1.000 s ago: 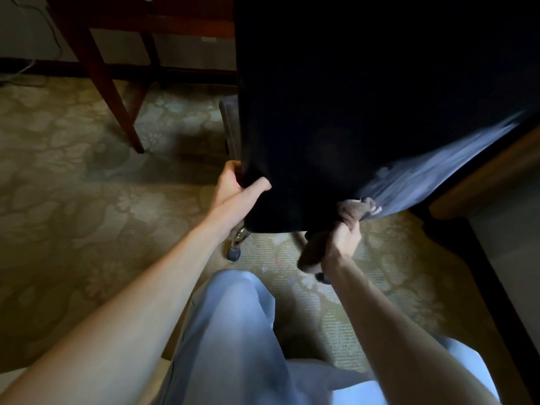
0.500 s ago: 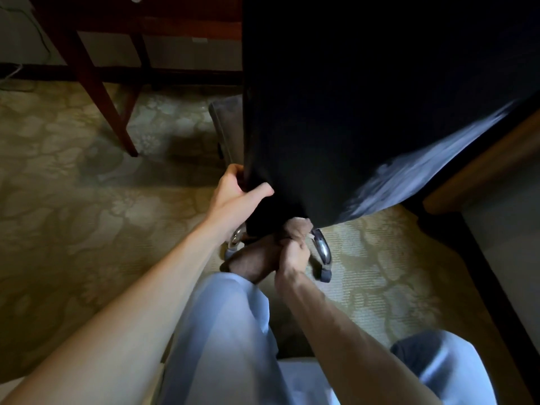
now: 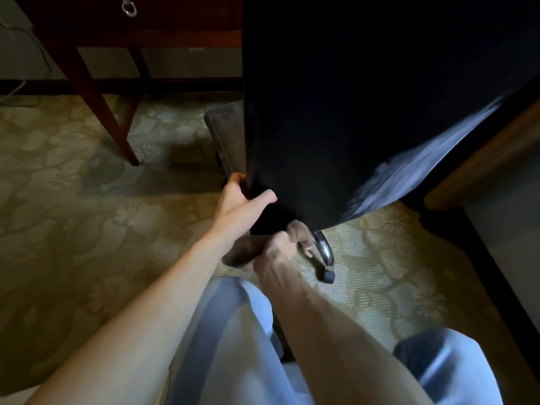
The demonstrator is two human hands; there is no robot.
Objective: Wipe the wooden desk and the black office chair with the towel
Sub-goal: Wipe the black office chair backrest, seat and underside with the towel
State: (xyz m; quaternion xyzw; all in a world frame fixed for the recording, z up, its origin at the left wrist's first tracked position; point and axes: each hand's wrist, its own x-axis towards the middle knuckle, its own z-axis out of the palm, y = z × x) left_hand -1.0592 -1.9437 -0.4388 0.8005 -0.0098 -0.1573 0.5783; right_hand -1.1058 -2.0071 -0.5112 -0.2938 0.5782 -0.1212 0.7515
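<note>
The black office chair (image 3: 336, 112) fills the upper right, seen from behind its tall backrest. My left hand (image 3: 242, 200) grips the backrest's lower left corner, thumb across the back face. My right hand (image 3: 277, 252) holds a bunched brown towel (image 3: 298, 232) against the bottom edge of the backrest, just right of the left hand. A chrome chair leg with a dark caster (image 3: 325, 258) shows beneath. The wooden desk (image 3: 96, 80) stands at the upper left, with dark red legs and a ring drawer pull.
Patterned olive carpet (image 3: 87, 229) covers the floor. A tan wooden edge (image 3: 482, 159) and a dark border run along the right side. My light blue trouser legs (image 3: 233, 346) fill the bottom. Cables lie by the wall at far left.
My right hand with the towel has slid left along the bottom edge of the backrest, ending close to my left hand. The left hand kept its grip on the corner.
</note>
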